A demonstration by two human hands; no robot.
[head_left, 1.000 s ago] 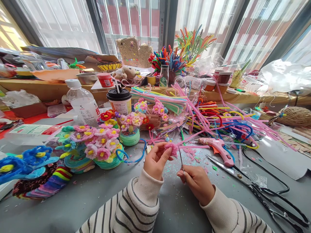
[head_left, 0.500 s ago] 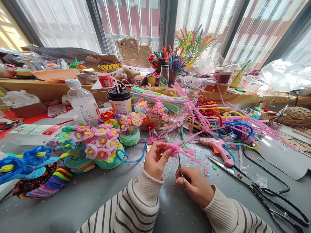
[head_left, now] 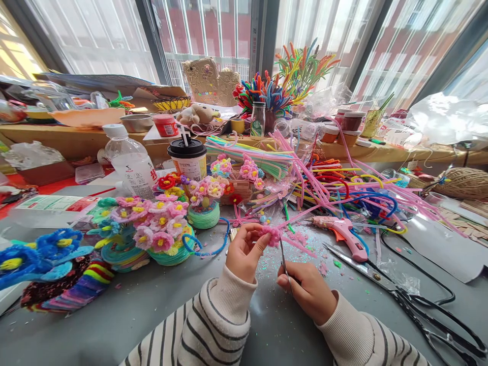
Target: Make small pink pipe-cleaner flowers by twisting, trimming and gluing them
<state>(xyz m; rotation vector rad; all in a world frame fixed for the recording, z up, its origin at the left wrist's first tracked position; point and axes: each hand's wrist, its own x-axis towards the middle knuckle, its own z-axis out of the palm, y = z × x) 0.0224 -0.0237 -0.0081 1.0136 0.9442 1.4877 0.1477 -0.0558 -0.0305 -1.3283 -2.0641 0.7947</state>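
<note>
Glue gun (head_left: 348,232), big scissors (head_left: 376,276) and fuzzy flowers (head_left: 160,208) crowd the table (head_left: 95,330). Right hand (head_left: 310,294) grips a thin metal tool (head_left: 283,252); left hand (head_left: 245,252) pinches a fuzzy pink piece (head_left: 273,236).

The fuzzy piece (head_left: 271,235) is pink, the 2 sleeves (head_left: 200,325) dark-striped cream.

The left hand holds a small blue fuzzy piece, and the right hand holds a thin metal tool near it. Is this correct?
Not quite: the small fuzzy piece in the left hand is pink, not blue, as the head view shows. The rest is right: the right hand holds a thin metal tool near it.
</note>
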